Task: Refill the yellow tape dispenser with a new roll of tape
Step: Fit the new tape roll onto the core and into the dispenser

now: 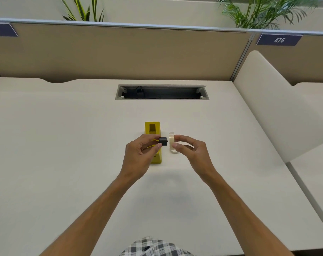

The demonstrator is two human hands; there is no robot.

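Head view: spool and roll face off above the desk.
Left hand (138, 152) pinches the black spool (163, 141); right hand (191, 151) pinches the clear tape roll (171, 143) just beside it, over the yellow dispenser (152, 128) standing on the desk (64, 145).

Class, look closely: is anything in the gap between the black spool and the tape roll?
Nothing visible. The left hand holds the spool, the right hand holds the roll, with only open space between.

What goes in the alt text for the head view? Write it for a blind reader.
Above a pale desk, the left hand pinches a dark tape spool facing a clear tape roll pinched by the right hand. The empty yellow dispenser lies beneath them.
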